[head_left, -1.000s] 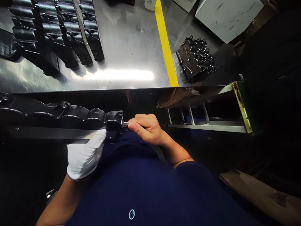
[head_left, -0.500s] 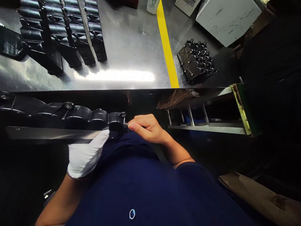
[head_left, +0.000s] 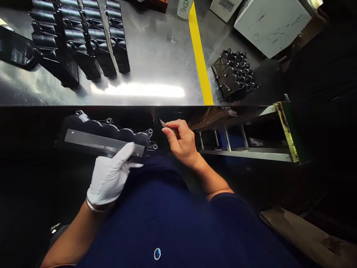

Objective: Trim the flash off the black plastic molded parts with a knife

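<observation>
My left hand (head_left: 110, 176), in a white glove, grips a long black moulded plastic part (head_left: 106, 136) with a shiny strip along its side, held below the table edge in front of my body. My bare right hand (head_left: 181, 141) is lifted just right of the part's end, fingers pinched on a small thin blade (head_left: 163, 123) that points up and left. The blade is clear of the part.
A steel table (head_left: 156, 67) with a yellow stripe (head_left: 199, 56) lies ahead. Rows of black parts (head_left: 80, 41) are stacked at its back left. A small pile of black parts (head_left: 234, 72) sits right of the stripe. A white box (head_left: 267, 22) and a metal frame (head_left: 251, 149) stand at the right.
The black part has swung round and shifted right, showing its shiny strip. My right hand has lifted off the part's end, raising the blade.
</observation>
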`<state>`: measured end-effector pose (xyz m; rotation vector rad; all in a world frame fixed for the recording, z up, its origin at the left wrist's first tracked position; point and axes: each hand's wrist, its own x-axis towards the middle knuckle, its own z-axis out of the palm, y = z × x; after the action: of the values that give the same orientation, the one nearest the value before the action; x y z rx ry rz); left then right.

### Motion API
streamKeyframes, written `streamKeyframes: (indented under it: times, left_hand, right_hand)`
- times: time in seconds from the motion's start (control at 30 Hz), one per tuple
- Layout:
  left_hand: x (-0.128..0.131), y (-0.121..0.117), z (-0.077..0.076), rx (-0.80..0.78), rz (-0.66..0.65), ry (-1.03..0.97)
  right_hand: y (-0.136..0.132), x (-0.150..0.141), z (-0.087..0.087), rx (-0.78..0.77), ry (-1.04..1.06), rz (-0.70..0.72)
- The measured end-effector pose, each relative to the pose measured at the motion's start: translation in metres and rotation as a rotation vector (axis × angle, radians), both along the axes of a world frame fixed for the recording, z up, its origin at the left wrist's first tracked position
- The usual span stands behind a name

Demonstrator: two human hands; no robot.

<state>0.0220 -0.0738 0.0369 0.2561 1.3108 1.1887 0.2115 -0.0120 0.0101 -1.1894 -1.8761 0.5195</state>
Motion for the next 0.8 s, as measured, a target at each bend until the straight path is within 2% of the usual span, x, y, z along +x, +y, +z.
streamKeyframes:
  times: [0.13, 0.2, 0.3, 0.47, 0.6, 0.73, 0.8]
  left_hand:
    - [0.003, 0.003, 0.002, -0.06, 0.035, -0.007]
    - [0.004, 0.004, 0.002, -0.05, 0.048, 0.018]
    - [0.005, 0.002, 0.003, -0.001, 0.057, 0.085]
    - [0.002, -0.002, 0.002, 0.098, -0.02, 0.23]
    - [-0.004, -0.005, -0.005, 0.114, -0.075, 0.315]
    - [-0.008, -0.006, -0.008, 0.072, -0.092, 0.288]
    - [-0.007, -0.005, -0.005, 0.058, -0.092, 0.237]
  right_hand:
    - [0.001, 0.006, 0.008, -0.024, -0.028, 0.251]
    - [0.002, 0.006, 0.011, -0.003, -0.075, 0.322]
    - [0.002, 0.004, 0.013, 0.02, -0.158, 0.314]
    - [-0.001, -0.001, 0.015, 0.011, -0.214, 0.248]
    - [-0.003, -0.001, 0.013, -0.017, -0.257, 0.236]
    - [0.004, 0.006, 0.02, -0.16, -0.276, 0.356]
    - [0.012, 0.014, 0.029, -0.232, -0.326, 0.505]
